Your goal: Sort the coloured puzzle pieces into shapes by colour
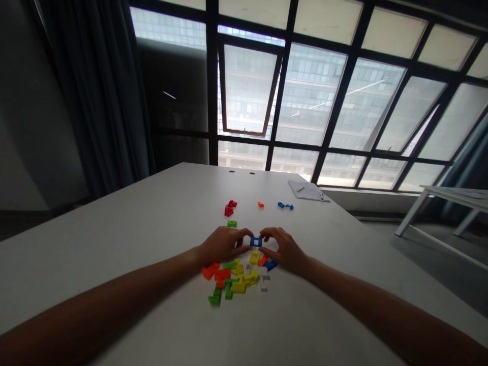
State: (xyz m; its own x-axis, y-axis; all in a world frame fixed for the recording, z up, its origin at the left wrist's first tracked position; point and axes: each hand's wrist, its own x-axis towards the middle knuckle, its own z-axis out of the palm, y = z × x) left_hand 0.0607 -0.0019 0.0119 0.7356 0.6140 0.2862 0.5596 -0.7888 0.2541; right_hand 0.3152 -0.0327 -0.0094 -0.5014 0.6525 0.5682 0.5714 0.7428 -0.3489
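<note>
While L hand (pixel 223 245) & R hand (pixel 285 249) pinch a blue square-ring plastic piece (pixel 255 242) from either side, the other fingers curl inward, wrists low, forearms reaching in from bottom corners. Can't tell if the piece is lifted or resting on the white worktop (pixel 152 218). At 6 o'clock from it, just below the hands, lies a loose heap of flat plastic puzzle pieces (pixel 236 279) in red, orange, green, yellow, white & blue. At 11 o'clock: a small green plastic block (pixel 232 223), then a red plastic cluster (pixel 230 207) further out. At 12, a small orange plastic bit (pixel 261 204); at 1, a blue plastic bit (pixel 285 206) & a white paper pad w/ pen (pixel 307 190) near far edge. Beyond, at 12, a tall dark-framed window (pixel 308 91); at 2, a white side table (pixel 450 195), well apart.
</note>
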